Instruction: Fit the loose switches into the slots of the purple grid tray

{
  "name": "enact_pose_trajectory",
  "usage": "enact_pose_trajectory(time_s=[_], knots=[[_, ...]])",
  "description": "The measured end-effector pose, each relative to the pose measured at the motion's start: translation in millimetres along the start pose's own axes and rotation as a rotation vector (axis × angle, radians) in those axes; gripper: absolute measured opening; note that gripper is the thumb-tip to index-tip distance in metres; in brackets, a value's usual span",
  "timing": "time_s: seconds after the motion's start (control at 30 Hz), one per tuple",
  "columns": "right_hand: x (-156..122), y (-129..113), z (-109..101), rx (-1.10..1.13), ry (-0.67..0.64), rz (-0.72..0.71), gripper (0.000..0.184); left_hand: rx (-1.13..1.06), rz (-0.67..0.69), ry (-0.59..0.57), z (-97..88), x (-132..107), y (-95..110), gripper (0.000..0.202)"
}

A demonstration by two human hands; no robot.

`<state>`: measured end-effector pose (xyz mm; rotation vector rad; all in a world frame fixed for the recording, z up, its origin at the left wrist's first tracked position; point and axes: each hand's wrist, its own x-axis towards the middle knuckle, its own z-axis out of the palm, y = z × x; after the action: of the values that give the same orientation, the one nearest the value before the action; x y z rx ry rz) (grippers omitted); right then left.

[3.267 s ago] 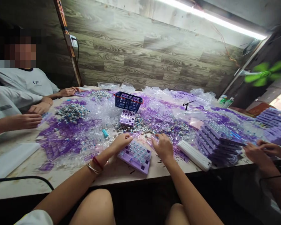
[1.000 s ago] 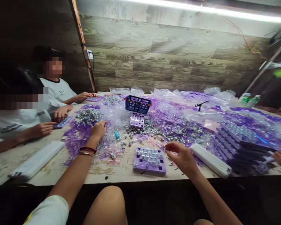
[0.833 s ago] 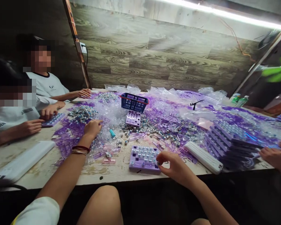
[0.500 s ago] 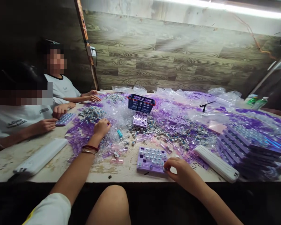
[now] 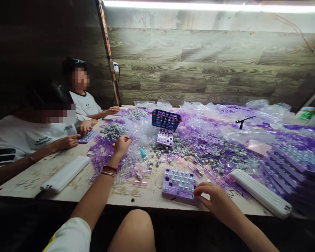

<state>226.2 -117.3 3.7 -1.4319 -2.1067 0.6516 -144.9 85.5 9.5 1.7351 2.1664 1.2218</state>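
Head view: the right hand [image 5: 215,201] pinches the near right corner of the tray [image 5: 179,182], which lies flat on the tabletop [image 5: 76,185] just left of that hand. The left hand [image 5: 121,144] is curled among clear bits beside the switch pile [image 5: 112,130]; I cannot tell whether it grips anything. The tray looks light and stiff, and is best held level by its edges.

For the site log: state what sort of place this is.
Probably a small hand-assembly workshop for keyboard parts: the table is heaped with loose switches, a purple tray in front is partly filled with them, and more trays are stacked at the right.
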Motion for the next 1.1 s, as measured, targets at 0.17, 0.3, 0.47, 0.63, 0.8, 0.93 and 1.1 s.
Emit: enact_pose_trajectory(time_s=[0.17, 0.3, 0.47, 0.63, 0.8, 0.93, 1.1], knots=[[1, -3, -1, 0.017, 0.021, 0.019, 0.018, -0.056, 0.003, -0.046, -3.5, -3, 10, 0.022], [3, -3, -1, 0.028, 0.054, 0.033, 0.014, -0.289, 0.215, -0.08, -1.7, -23, 45, 0.023], [5, -5, -2, -0.011, 0.037, 0.049, 0.013, -0.761, 0.374, -0.755, 22.3, -101, 119, 0.026], [7, -8, -2, -0.079, 0.048, 0.0, 0.017, -0.979, 0.408, -1.106, 55.0, -165, 144, 0.025], [9, -5, -3, -0.107, 0.073, -0.057, 0.016, -1.013, 0.383, -0.934, 62.5, -162, 127, 0.025], [11, 1, -7, 0.008, 0.053, -0.073, 0.015, -0.924, 0.4, -0.85, 56.8, -156, 123, 0.02], [10, 4, -7, -0.065, 0.041, -0.1, 0.015, -0.761, 0.469, -0.822, 50.7, -160, 127, 0.013]])
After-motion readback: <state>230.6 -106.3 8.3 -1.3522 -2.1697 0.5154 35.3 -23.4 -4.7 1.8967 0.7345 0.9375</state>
